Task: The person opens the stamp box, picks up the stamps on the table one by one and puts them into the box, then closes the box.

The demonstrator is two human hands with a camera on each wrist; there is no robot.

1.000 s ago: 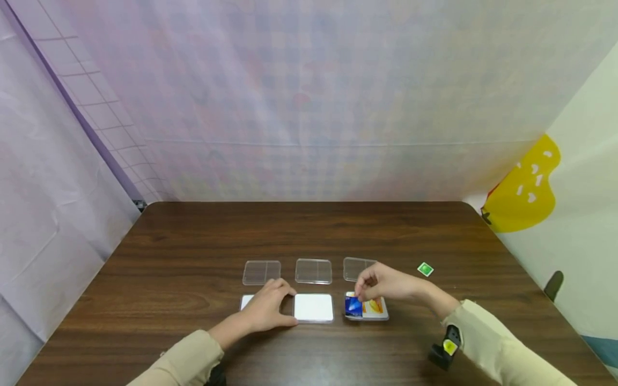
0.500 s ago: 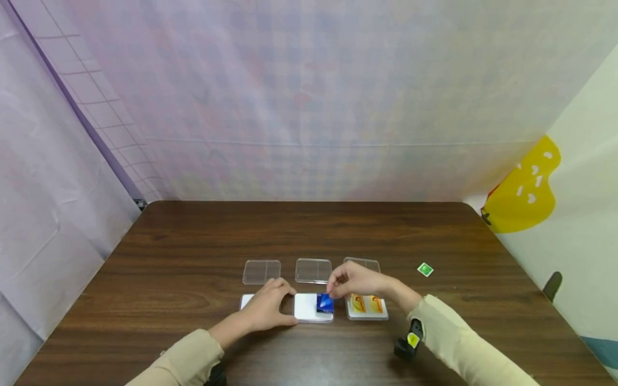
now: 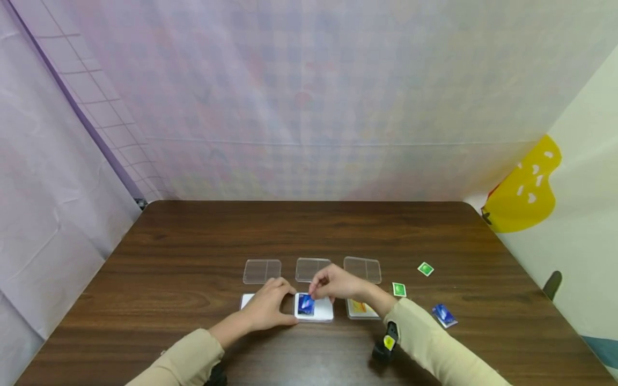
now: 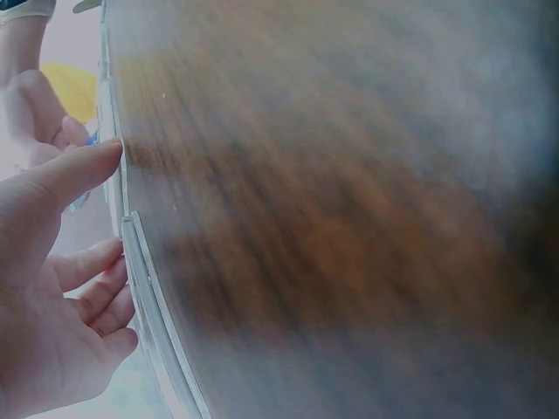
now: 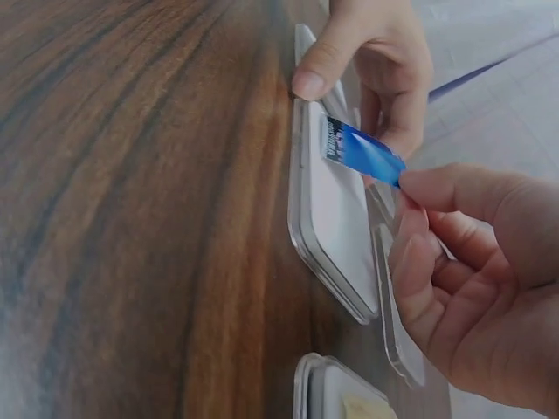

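In the head view, my right hand [image 3: 338, 284] pinches a small glossy blue card [image 3: 306, 304] by its far edge. The card's near end touches the left half of the middle white flat case [image 5: 345, 218], its other end slightly raised in the right wrist view. My left hand [image 3: 270, 306] holds that case at its left end, thumb at the near edge and fingers at the far edge. Partly under the left hand lies another white case [image 3: 245, 301]. A third case [image 3: 359, 315], bearing yellow-orange cards [image 3: 358, 306], is half hidden by the right wrist.
Behind the cases lie three clear lids [image 3: 262, 272]. To the right, two small green cards [image 3: 399, 289] and a blue card or pile [image 3: 444, 315] rest on the dark wooden table [image 3: 309, 230]. Hanging cloth [image 3: 309, 107] rises beyond the far edge.
My right hand has moved left with the blue card, from the right case across to the left half of the middle case. My left hand stays put. Cards at right came out from behind the arm.
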